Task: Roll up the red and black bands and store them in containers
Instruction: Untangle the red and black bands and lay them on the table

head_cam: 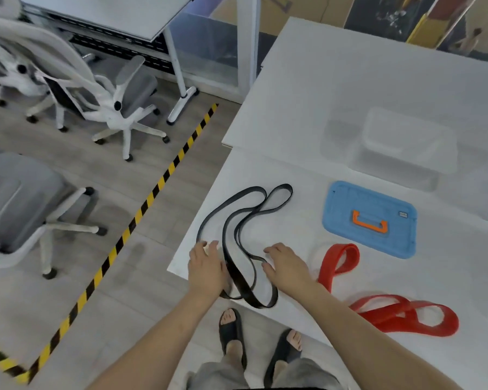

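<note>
1. Black band lying unrolled in loose, tangled loops at the near left corner of the white table, nearest loops hanging over the table edge.
2. Left hand palm down at the left side of those loops, fingers spread flat, gripping nothing; fingertips blurred, contact with the strap hard to judge.
3. Right hand palm down just right of the loops, fingers loose and unclenched, touching or nearly touching the band's near curve; cannot tell which.
4. Red band also unrolled, sprawled to the right of the right forearm, partly hidden behind that arm.
5. Blue lid with orange handle flat on the table beyond the red band.
6. Clear container farther back, pale and washed out against the white top, outline hard to trace; another faint shape to its left too blurred to name.
</note>
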